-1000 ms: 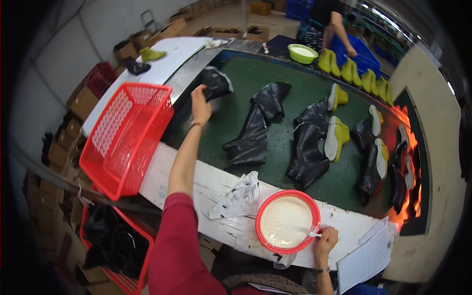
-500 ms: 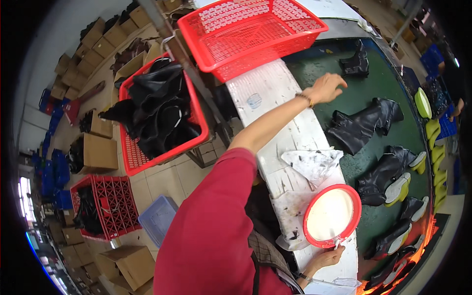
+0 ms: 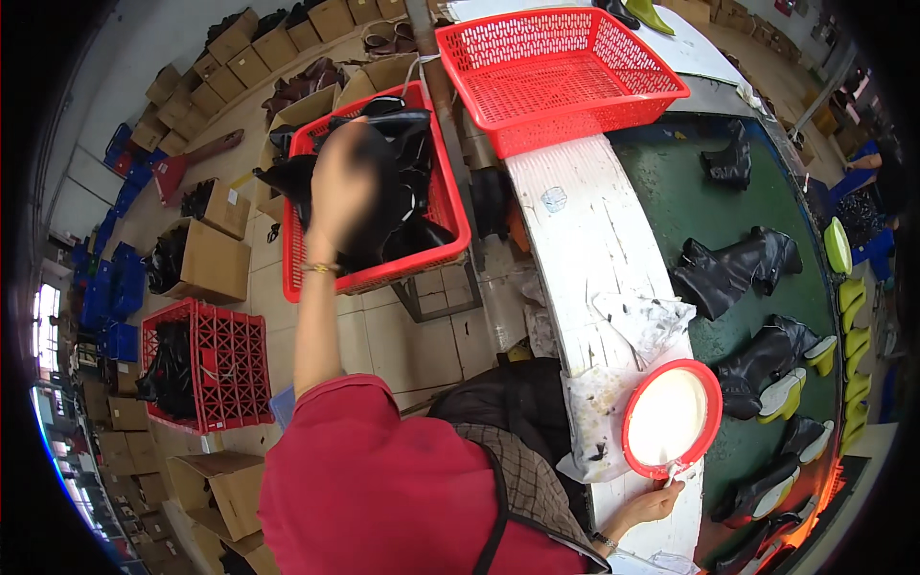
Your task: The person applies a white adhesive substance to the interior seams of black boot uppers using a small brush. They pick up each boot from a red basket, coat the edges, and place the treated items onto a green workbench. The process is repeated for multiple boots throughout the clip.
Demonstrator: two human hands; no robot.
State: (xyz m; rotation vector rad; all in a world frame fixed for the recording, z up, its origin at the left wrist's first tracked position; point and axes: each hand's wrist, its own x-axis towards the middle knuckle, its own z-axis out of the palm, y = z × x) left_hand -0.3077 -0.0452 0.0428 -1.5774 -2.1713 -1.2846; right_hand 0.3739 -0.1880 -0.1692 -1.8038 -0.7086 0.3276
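Note:
My left hand (image 3: pixel 340 192) is over the black boots (image 3: pixel 417 172) heaped in a red basket (image 3: pixel 460 240) on the left. Its fingers are smeared by motion against a blurred black boot part, so their grip does not show. At the lower right, my right hand (image 3: pixel 652 505) has its fingers closed on a small white-smeared brush (image 3: pixel 673 471) at the near rim of a red bowl (image 3: pixel 714 422). Cream-white liquid (image 3: pixel 666 417) fills the bowl, which sits on a stained cloth (image 3: pixel 594 422) on the white board.
A white board (image 3: pixel 565 240) runs beside a green conveyor belt (image 3: pixel 671 192). Several black boots (image 3: pixel 743 264) lie on the belt, some beside pale soles (image 3: pixel 781 395). An empty red basket (image 3: pixel 546 139) stands at the far end. A red crate (image 3: pixel 230 364) and cartons (image 3: pixel 216 264) stand on the floor.
My left hand has swung from above the green belt leftward to the basket of black boots. The view has shifted left. My right hand remains by the bowl.

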